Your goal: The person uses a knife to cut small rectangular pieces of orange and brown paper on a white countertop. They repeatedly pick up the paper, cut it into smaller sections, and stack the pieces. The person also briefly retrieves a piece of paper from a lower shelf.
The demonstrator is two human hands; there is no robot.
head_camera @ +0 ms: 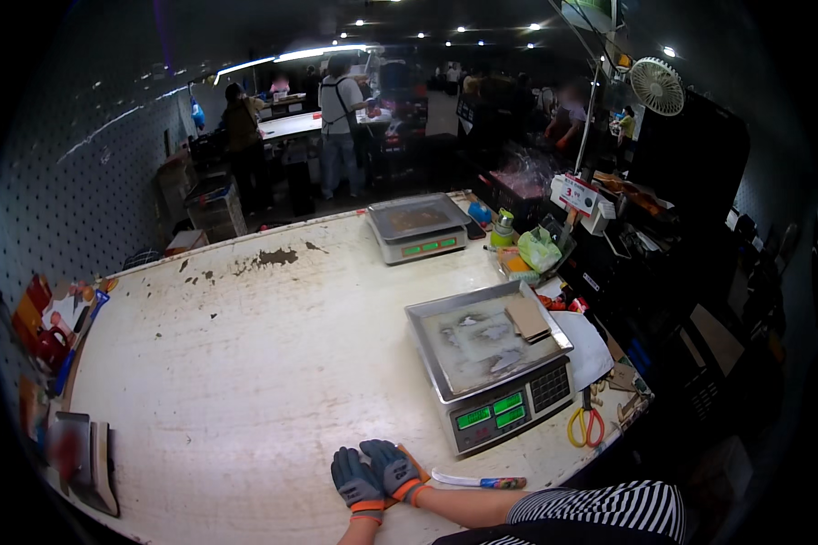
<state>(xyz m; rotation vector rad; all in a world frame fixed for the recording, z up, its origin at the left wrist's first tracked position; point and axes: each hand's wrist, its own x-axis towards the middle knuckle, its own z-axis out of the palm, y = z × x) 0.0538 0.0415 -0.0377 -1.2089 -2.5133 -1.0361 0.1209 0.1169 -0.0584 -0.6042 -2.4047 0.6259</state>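
Observation:
My left hand (356,480) and my right hand (391,468) lie palm down and side by side near the table's front edge. Both wear grey coated work gloves with orange cuffs, and their fingers are stretched out. An orange-brown flat piece (414,463) shows partly from under my right hand; the rest of it is hidden. To the right of the hands lies a knife (480,479) with a pale curved blade and a patterned handle. A digital weighing scale (489,371) stands beyond it, with brown cardboard pieces (527,318) on its metal pan.
Scissors (585,426) with yellow and red handles lie right of the scale. A second scale (419,228) stands at the table's (245,354) far edge. A green-lidded bottle (502,228) and plastic bag (539,249) sit nearby. A metal-and-wood object (88,456) stands left. People work beyond.

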